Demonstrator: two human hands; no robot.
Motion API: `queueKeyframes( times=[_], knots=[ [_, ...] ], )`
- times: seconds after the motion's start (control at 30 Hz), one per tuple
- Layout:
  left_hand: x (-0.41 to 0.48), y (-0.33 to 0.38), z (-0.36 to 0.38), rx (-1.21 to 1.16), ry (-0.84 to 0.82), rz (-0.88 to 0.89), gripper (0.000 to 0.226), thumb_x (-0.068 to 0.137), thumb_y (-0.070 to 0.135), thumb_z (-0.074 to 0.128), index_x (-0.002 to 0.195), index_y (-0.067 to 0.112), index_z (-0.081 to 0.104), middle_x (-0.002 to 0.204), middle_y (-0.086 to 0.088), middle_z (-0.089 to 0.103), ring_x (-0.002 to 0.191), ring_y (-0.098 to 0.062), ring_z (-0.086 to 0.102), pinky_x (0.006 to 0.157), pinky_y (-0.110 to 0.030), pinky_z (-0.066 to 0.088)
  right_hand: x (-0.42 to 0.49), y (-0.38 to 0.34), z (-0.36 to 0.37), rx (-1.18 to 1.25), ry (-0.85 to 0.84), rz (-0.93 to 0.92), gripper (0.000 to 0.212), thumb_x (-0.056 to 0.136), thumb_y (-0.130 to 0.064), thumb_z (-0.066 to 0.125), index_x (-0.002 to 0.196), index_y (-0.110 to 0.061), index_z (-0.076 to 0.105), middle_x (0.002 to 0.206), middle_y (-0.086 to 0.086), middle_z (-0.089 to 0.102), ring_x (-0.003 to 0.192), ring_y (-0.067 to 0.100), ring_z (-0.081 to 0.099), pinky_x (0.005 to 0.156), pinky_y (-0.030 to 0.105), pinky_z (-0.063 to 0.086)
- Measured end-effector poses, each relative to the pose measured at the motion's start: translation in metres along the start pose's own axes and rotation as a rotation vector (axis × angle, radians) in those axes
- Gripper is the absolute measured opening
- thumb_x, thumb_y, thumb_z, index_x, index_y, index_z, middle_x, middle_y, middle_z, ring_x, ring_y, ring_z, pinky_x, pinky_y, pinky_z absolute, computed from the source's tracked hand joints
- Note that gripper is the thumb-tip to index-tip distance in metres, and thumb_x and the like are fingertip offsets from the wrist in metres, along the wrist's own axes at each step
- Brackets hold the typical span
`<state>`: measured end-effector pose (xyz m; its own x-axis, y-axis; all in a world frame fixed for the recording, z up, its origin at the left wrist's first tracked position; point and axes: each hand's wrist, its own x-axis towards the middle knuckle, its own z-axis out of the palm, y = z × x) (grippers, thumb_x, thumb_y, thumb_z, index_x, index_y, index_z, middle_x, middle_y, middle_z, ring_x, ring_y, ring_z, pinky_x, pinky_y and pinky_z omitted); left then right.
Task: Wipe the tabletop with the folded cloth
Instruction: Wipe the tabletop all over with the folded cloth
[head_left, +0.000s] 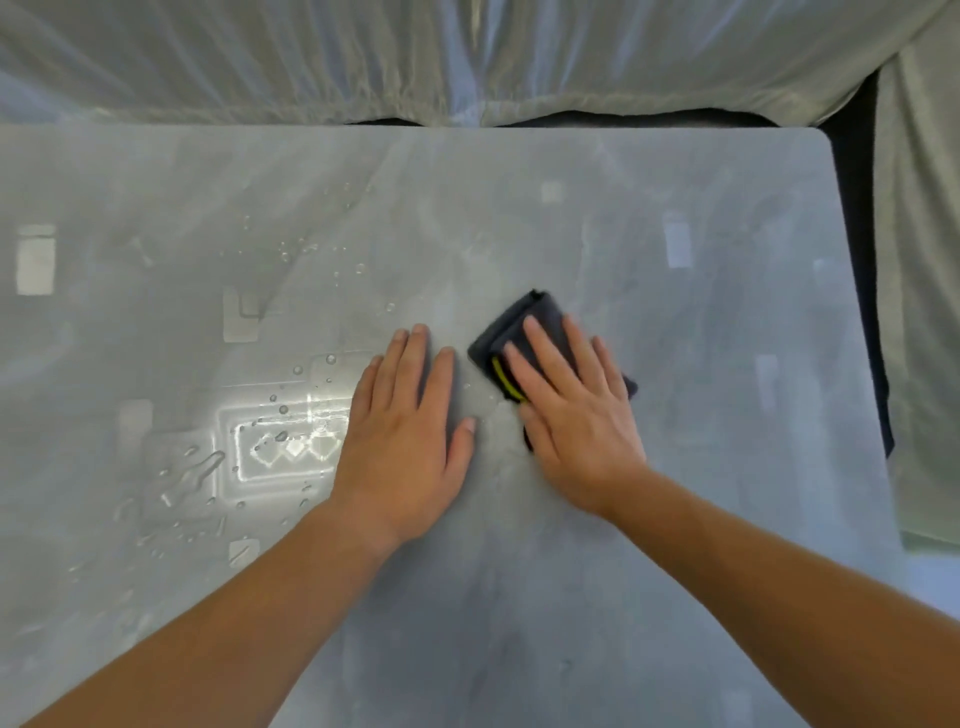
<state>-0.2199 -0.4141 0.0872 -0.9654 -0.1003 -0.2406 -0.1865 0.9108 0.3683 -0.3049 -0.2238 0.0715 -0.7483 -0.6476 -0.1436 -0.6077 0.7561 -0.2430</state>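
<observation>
A dark grey folded cloth (519, 325) with a yellow-green stripe lies on the glossy grey tabletop (675, 519), right of centre. My right hand (576, 410) presses flat on top of it, fingers spread, covering most of the cloth. My left hand (410, 431) rests palm down on the bare table just left of the cloth, holding nothing. Water drops and small puddles (197, 467) sit on the left half of the table, some more further back (311, 249).
A pale silvery sheet (467, 57) hangs behind the table's far edge and down the right side. The table's rounded far-right corner (821, 135) and right edge border a dark gap (862, 260).
</observation>
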Motion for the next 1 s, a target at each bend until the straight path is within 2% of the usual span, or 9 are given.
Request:
queueKeyframes(
  times=[0.1,0.27,0.4,0.5,0.63,0.7,0.9,0.97,1.0],
  knots=[
    [-0.014,0.003,0.002,-0.009,-0.004,0.04,0.066,0.098,0.046,0.028,0.154,0.01,0.028,0.165,-0.016,0.009,0.153,-0.029,0.003,0.124,-0.044,0.004,-0.019,0.022,-0.004,-0.008,-0.054,-0.079,0.054,0.102,-0.035,0.036,0.156,-0.031,0.032,0.167,-0.005,0.018,0.155,0.029,0.01,0.124,0.051,0.012],
    [-0.036,0.001,0.01,0.007,-0.024,0.11,0.065,0.097,0.043,0.031,0.151,0.008,0.034,0.164,-0.018,0.016,0.153,-0.032,0.008,0.123,-0.047,0.009,0.013,0.018,-0.01,0.102,0.072,0.39,0.054,0.105,-0.033,0.032,0.159,-0.033,0.021,0.169,-0.007,0.005,0.155,0.024,-0.005,0.126,0.045,-0.001],
    [-0.041,-0.002,0.014,0.021,-0.023,0.117,0.064,0.096,0.041,0.035,0.151,0.008,0.035,0.164,-0.017,0.017,0.153,-0.031,0.01,0.122,-0.049,0.013,-0.057,-0.024,0.013,0.036,0.011,0.131,0.055,0.103,-0.036,0.032,0.157,-0.029,0.028,0.168,-0.005,0.011,0.156,0.028,0.001,0.125,0.048,0.003],
    [-0.039,-0.003,0.015,0.04,-0.017,0.127,0.064,0.095,0.041,0.033,0.15,0.008,0.036,0.163,-0.018,0.019,0.152,-0.032,0.012,0.122,-0.047,0.011,-0.062,0.006,0.01,0.01,-0.024,-0.005,0.053,0.102,-0.035,0.036,0.155,-0.029,0.035,0.166,-0.005,0.017,0.154,0.03,0.011,0.124,0.049,0.011],
    [-0.039,-0.004,0.02,0.066,-0.003,0.121,0.065,0.094,0.041,0.035,0.151,0.008,0.035,0.163,-0.019,0.018,0.152,-0.033,0.01,0.122,-0.047,0.008,-0.016,0.027,-0.006,0.094,0.08,0.396,0.054,0.105,-0.034,0.032,0.158,-0.035,0.02,0.169,-0.007,0.006,0.155,0.024,-0.001,0.125,0.047,0.003],
    [-0.039,-0.003,0.022,0.072,0.006,0.115,0.065,0.094,0.041,0.035,0.15,0.008,0.035,0.163,-0.019,0.018,0.152,-0.033,0.01,0.123,-0.047,0.008,-0.012,0.014,-0.001,0.093,0.104,0.465,0.056,0.105,-0.033,0.032,0.159,-0.035,0.017,0.169,-0.007,0.002,0.155,0.024,-0.004,0.125,0.045,-0.001],
    [-0.05,0.005,0.023,0.06,0.024,0.093,0.066,0.094,0.04,0.034,0.152,0.009,0.031,0.165,-0.018,0.011,0.153,-0.032,0.004,0.123,-0.046,0.002,-0.109,-0.019,0.024,0.003,-0.033,-0.008,0.055,0.102,-0.035,0.035,0.156,-0.029,0.031,0.167,-0.002,0.017,0.155,0.032,0.007,0.124,0.052,0.009],
    [-0.065,0.012,0.026,0.055,0.039,0.089,0.065,0.094,0.038,0.035,0.153,0.009,0.03,0.164,-0.019,0.011,0.153,-0.033,0.004,0.123,-0.046,0.002,-0.11,0.001,0.018,0.003,-0.045,-0.034,0.054,0.102,-0.035,0.034,0.156,-0.031,0.03,0.167,-0.004,0.017,0.155,0.03,0.008,0.125,0.05,0.009],
    [-0.074,0.017,0.029,0.048,0.043,0.089,0.065,0.094,0.038,0.034,0.152,0.008,0.032,0.164,-0.02,0.013,0.152,-0.034,0.006,0.123,-0.046,0.003,-0.103,0.009,0.013,0.019,-0.019,0.036,0.055,0.102,-0.035,0.034,0.156,-0.031,0.029,0.167,-0.004,0.016,0.155,0.029,0.007,0.125,0.05,0.009]
  ],
)
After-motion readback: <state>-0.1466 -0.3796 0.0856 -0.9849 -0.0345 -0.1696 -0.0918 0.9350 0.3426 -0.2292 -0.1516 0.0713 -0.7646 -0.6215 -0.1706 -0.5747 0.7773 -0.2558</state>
